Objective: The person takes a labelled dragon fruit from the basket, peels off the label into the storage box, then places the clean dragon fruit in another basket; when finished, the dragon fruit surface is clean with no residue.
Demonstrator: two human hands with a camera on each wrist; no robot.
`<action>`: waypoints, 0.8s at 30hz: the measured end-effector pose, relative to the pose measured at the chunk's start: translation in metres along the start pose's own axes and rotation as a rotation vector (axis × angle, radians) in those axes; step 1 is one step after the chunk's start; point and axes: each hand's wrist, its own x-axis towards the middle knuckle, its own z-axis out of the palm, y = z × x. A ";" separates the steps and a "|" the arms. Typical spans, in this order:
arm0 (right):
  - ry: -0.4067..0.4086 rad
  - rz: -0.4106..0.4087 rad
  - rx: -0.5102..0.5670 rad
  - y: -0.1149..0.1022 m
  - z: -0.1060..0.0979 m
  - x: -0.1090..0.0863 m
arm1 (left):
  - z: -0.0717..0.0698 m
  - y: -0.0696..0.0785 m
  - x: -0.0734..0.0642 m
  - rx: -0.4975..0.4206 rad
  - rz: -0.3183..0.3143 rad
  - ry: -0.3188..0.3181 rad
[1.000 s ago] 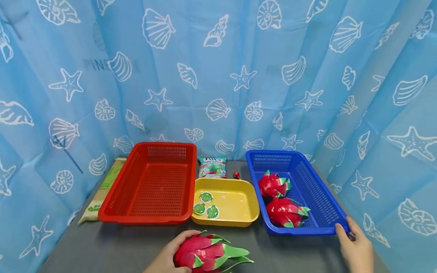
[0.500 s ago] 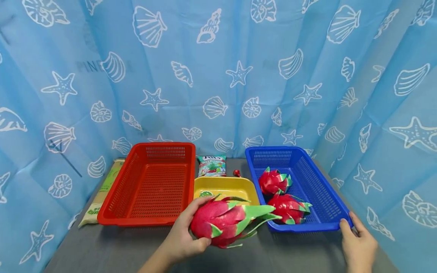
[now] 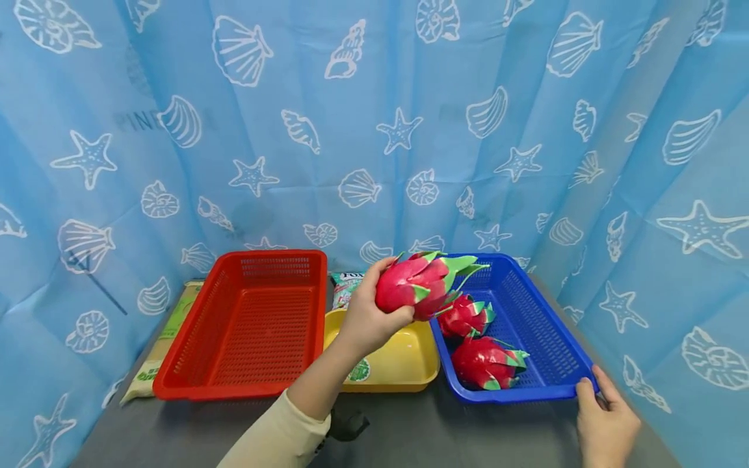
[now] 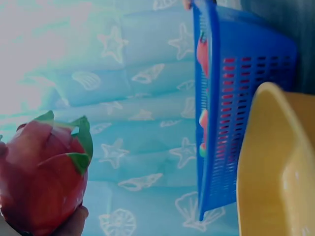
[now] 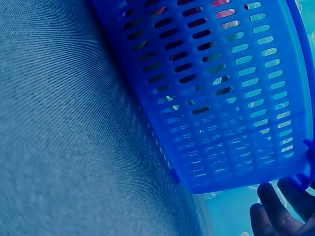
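My left hand (image 3: 371, 322) grips a red dragon fruit (image 3: 412, 286) with green-tipped scales. It holds the fruit in the air over the yellow tray (image 3: 404, 357) and the left edge of the blue basket (image 3: 526, 325). In the left wrist view the dragon fruit (image 4: 42, 177) is apart from the basket. Two more dragon fruits, a rear one (image 3: 465, 317) and a front one (image 3: 488, 364), lie along the basket's left side. My right hand (image 3: 605, 419) holds the basket's near right corner, thumb and fingers at the rim; the right wrist view shows its fingers (image 5: 275, 211) there.
A red basket (image 3: 257, 344) with nothing in it stands at left, beside a long green-and-beige packet (image 3: 166, 338). Behind the yellow tray is a teal candy bag (image 3: 345, 286), partly covered. A round green sticker (image 3: 359, 370) shows in the tray. A blue shell-print curtain (image 3: 363, 130) hangs behind.
My left hand has lifted the dragon fruit from the table's near side, forward and slightly right, to above the tray and basket. My right hand has stayed at the basket corner.
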 end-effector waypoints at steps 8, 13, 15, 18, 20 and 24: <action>-0.003 0.027 0.023 0.003 -0.001 0.000 | 0.043 -0.037 0.070 0.194 -0.095 0.074; -0.012 0.047 0.076 0.008 -0.001 -0.002 | 0.058 -0.052 0.101 0.295 -0.199 0.053; -0.022 0.058 0.087 0.009 -0.001 -0.002 | 0.061 -0.059 0.112 0.314 -0.225 0.038; -0.023 0.044 0.073 0.007 0.000 -0.003 | 0.064 -0.070 0.123 0.384 -0.242 0.011; -0.020 0.030 0.079 0.006 0.001 -0.003 | 0.068 -0.076 0.129 0.452 -0.246 -0.015; 0.001 0.019 0.085 0.004 0.001 -0.002 | 0.076 -0.084 0.136 0.529 -0.245 -0.094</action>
